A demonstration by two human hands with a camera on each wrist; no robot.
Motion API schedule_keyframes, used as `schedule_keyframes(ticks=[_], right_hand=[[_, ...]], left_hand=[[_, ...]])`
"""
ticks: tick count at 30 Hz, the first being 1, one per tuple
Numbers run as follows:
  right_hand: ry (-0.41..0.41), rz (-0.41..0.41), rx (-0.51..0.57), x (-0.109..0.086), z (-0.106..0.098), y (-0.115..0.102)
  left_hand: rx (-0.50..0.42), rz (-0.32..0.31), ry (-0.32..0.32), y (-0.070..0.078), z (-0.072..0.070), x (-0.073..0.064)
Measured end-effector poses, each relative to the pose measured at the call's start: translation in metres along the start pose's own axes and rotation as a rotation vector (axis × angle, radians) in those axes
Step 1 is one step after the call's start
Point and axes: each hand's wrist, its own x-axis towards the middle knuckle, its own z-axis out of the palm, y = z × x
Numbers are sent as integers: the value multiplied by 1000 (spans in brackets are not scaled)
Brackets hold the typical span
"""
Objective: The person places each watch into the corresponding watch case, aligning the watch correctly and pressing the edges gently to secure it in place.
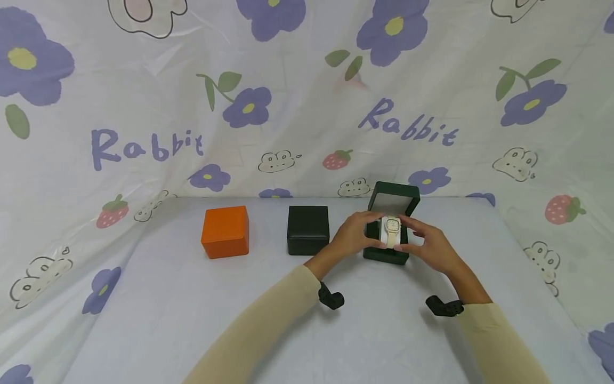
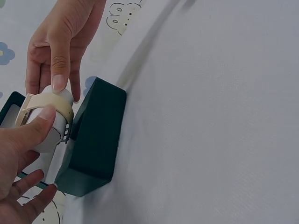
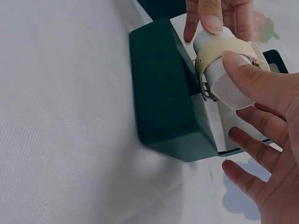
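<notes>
A wristwatch [image 1: 392, 226] with a cream strap and squarish face is wrapped around a white cushion [image 3: 232, 91]. Both hands hold it just above an open dark green watch box [image 1: 386, 258], whose lid stands raised at the back. My left hand [image 1: 352, 233] grips one end of the cushion and strap between thumb and fingers. From the other side, my right hand [image 1: 431, 248] pinches the opposite end, its thumb [image 3: 245, 70] near the strap. In the left wrist view, the green box [image 2: 98, 135] lies beneath the cushion, its inside partly hidden.
A closed black box [image 1: 308, 230] stands left of the green one. Farther left sits a closed orange box [image 1: 225, 232]. A pale cloth covers the table [image 1: 192, 314], and a printed curtain [image 1: 307, 106] hangs behind it.
</notes>
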Motion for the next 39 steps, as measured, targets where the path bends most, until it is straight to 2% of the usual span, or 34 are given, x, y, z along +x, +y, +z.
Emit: schedule_keyframes(ticks=[15,20,27,39], right_hand=[[-40,-12,-32,5,6,6],[-42,-15,-43,6,7,9],[-64,32,-67,8,8,11],[-61,49,-133,8,11,11]], left_hand=[[25,-30,-18,-13,12,4],[40,-25,-31,-14,13,7],[80,4,-41,-11,11,8],[152,-5,-66,-14,14,10]])
